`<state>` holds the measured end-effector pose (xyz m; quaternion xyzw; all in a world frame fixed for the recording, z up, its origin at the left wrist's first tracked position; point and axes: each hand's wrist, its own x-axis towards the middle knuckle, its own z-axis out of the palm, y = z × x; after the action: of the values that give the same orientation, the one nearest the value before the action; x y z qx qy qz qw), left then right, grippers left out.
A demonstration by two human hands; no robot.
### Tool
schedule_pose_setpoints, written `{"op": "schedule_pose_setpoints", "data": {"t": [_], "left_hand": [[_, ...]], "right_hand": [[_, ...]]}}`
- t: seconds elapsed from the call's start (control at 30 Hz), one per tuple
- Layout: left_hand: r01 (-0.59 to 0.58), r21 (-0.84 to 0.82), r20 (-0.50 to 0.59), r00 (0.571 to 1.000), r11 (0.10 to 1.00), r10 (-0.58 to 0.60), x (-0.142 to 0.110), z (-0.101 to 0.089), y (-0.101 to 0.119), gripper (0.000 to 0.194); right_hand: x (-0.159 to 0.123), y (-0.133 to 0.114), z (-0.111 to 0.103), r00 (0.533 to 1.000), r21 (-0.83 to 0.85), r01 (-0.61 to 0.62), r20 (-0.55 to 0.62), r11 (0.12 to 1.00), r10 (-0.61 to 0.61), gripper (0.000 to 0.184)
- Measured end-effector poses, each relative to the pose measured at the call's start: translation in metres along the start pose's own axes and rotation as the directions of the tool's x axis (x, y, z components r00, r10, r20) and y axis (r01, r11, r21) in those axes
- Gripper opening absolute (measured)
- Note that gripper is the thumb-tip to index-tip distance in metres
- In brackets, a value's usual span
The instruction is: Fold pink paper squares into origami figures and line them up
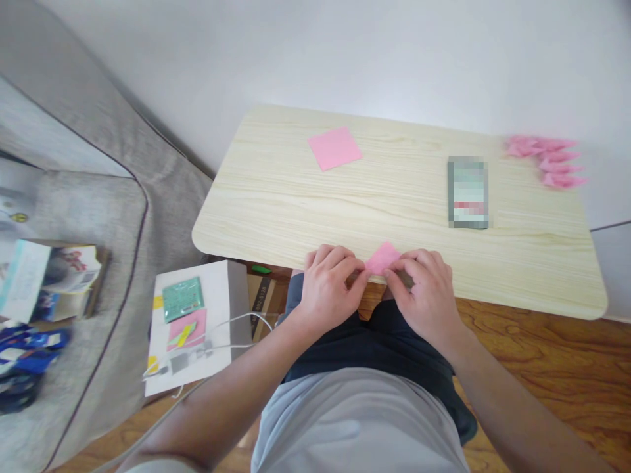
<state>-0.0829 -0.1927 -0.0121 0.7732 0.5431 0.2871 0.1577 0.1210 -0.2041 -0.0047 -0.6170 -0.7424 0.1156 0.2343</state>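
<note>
A small folded piece of pink paper point(384, 258) lies at the table's near edge, one corner pointing away from me. My left hand point(331, 279) pinches its left corner between thumb and forefinger. On the opposite corner, the thumb and forefinger of my right hand point(424, 289) are closed in the same way. Farther back on the table rests a flat pink paper sheet point(335, 149). Several folded pink paper pieces point(549, 159) sit in a cluster at the far right. The folds under my fingertips are partly hidden.
The pale wooden table point(276, 217) stands against a white wall. A phone with a blurred screen point(468, 192) lies right of centre. Left of the table, a white box point(217, 289) carries a green packet point(183, 299), pink paper and cables. A grey sofa point(113, 368) holds an opened carton point(69, 279).
</note>
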Motion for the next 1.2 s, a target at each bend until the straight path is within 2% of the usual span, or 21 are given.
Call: {"op": "schedule_pose_setpoints", "data": {"t": [0.13,0.33,0.47,0.57,0.77,1.03,1.2], "left_hand": [[-0.023,0.0,0.006,1.0,1.0,0.023,-0.001,-0.001,-0.001,0.009],[-0.106,-0.05,0.05,0.993,0.993,0.109,0.002,-0.003,0.004,0.008],[-0.083,-0.072,0.088,0.992,0.994,0.09,0.01,-0.005,0.003,0.017],[-0.063,-0.092,0.121,0.99,0.994,0.074,0.018,-0.005,0.001,0.015],[0.046,-0.118,0.126,0.992,0.992,-0.031,0.027,-0.002,0.003,0.022],[0.047,0.03,0.104,0.993,0.998,-0.05,0.035,-0.001,0.004,0.023],[0.054,0.042,0.105,0.993,0.998,-0.058,0.041,0.0,0.002,0.025]], "right_hand": [[0.001,-0.001,-0.003,0.999,-0.002,0.022,0.029,1.0,-0.022,0.01],[-0.002,0.001,-0.006,0.993,0.082,0.106,0.044,0.991,-0.109,0.008],[0.001,0.005,-0.01,0.995,0.156,0.085,0.046,0.984,-0.094,0.011],[0.004,0.009,-0.01,0.997,0.18,0.038,0.056,0.983,-0.049,0.016],[0.012,0.012,-0.001,0.999,0.071,-0.05,0.013,0.996,0.05,0.022],[0.022,0.008,-0.005,0.99,-0.057,-0.079,0.112,0.995,0.085,0.027],[0.031,0.004,-0.006,0.98,-0.159,-0.073,0.171,0.985,0.1,0.031]]}}
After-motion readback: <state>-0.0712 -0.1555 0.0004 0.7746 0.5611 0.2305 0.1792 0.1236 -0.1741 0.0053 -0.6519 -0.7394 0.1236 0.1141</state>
